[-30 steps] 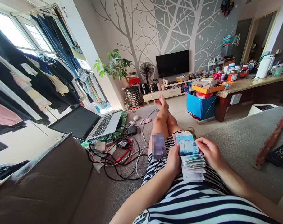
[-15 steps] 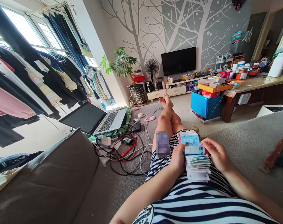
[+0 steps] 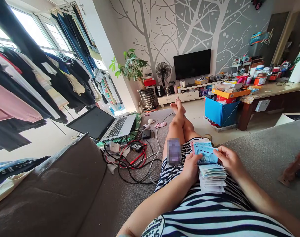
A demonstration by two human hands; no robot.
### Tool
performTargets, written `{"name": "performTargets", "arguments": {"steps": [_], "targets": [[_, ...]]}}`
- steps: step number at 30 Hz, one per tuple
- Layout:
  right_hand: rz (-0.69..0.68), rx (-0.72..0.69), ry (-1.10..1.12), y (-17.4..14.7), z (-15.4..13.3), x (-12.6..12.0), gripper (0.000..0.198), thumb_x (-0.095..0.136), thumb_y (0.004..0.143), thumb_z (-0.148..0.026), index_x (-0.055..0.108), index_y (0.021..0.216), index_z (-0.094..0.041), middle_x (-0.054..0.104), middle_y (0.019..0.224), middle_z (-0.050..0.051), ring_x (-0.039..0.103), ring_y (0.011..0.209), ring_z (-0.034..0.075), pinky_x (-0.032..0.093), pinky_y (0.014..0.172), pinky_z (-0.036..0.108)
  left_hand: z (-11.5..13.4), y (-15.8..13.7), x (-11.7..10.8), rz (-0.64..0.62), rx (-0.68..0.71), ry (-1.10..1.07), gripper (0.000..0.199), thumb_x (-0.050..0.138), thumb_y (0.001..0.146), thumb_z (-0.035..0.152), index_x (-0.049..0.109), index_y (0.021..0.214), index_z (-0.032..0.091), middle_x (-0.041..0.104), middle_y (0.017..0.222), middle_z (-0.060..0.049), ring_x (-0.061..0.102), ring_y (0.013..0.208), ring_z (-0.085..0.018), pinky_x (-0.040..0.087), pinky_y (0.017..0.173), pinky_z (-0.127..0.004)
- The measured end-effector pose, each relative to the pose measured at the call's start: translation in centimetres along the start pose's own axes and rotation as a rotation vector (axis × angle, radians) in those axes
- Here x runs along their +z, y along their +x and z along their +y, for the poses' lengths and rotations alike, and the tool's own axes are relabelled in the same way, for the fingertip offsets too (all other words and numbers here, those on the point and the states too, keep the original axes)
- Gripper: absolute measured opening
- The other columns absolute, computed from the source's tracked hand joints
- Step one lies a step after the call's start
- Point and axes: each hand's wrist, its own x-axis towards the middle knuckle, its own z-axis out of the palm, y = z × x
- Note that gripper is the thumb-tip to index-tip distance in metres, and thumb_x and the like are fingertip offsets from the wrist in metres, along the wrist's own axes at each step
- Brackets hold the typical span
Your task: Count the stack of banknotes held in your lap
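A stack of banknotes hangs folded over toward me above my striped lap, its edges fanned in layers. My left hand grips the stack from the left, thumb across the front. A blue banknote stands raised at the top, and my right hand pinches its upper right corner. Behind it more notes, blue and pinkish, stick up. On my thigh, left of the notes, lies a phone with a blurred-out screen.
An open laptop rests on the sofa to the left, with tangled cables beside it. A blue box stands on the floor near a cluttered table. Clothes hang at the far left.
The blue note between my hands has been lifted and unfolded upward, so more of its face shows. My right hand stays pinched on its corner. The view has shifted slightly.
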Motion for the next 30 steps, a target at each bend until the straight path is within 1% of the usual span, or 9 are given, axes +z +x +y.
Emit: {"name": "performTargets", "arguments": {"steps": [4,9,12,20,25,30], "targets": [[0.013,-0.024,-0.017,0.0,0.1,0.1,0.051,0.065,0.082,-0.068,0.050,0.063,-0.022,0.042,0.058,-0.004,0.039,0.056,0.014,0.030,0.051,0.027,-0.2,0.2,-0.1,0.016,0.007,0.003,0.029,0.086,0.052,0.031,0.073,0.072,0.015,0.077,0.080,-0.010,0.071,0.092,-0.032,0.052,0.087,-0.041],[0.014,-0.027,0.025,-0.3,-0.7,0.2,0.050,0.065,0.083,-0.066,0.050,0.063,-0.022,0.042,0.058,-0.004,0.038,0.054,0.013,0.029,0.050,0.027,-0.3,0.5,-0.3,0.014,0.004,-0.022,0.036,0.084,0.057,0.041,0.074,0.078,0.014,0.076,0.082,-0.012,0.070,0.093,-0.033,0.052,0.087,-0.042],[0.015,-0.038,0.048,-0.5,-1.2,0.2,0.049,0.065,0.084,-0.065,0.053,0.064,-0.022,0.043,0.058,-0.004,0.038,0.055,0.013,0.030,0.051,0.026,-0.4,0.7,-0.4,0.011,0.006,-0.042,0.038,0.082,0.059,0.044,0.074,0.079,0.014,0.076,0.083,-0.012,0.070,0.095,-0.034,0.053,0.088,-0.043],[0.011,-0.035,0.073,-0.8,-1.4,0.2,0.045,0.067,0.084,-0.062,0.057,0.067,-0.021,0.045,0.059,-0.004,0.042,0.057,0.014,0.034,0.052,0.026,-0.5,0.9,-0.3,0.004,0.005,-0.056,0.034,0.079,0.060,0.044,0.074,0.077,0.015,0.076,0.083,-0.011,0.069,0.099,-0.035,0.051,0.092,-0.044],[0.005,-0.030,0.101,-0.8,-1.5,0.2,0.040,0.068,0.084,-0.059,0.061,0.072,-0.021,0.049,0.062,-0.003,0.043,0.057,0.013,0.035,0.052,0.025,-0.4,0.8,-0.3,-0.002,0.023,-0.014,0.032,0.076,0.064,0.044,0.074,0.079,0.016,0.076,0.082,-0.010,0.069,0.098,-0.034,0.051,0.091,-0.043],[-0.013,-0.030,0.109,-0.9,-1.5,0.1,0.035,0.068,0.086,-0.055,0.063,0.078,-0.021,0.052,0.063,-0.003,0.044,0.057,0.013,0.035,0.052,0.025,-0.4,1.0,-0.4,0.001,0.025,0.009,0.030,0.075,0.064,0.042,0.074,0.078,0.016,0.076,0.081,-0.009,0.069,0.096,-0.033,0.052,0.089,-0.043]]}}
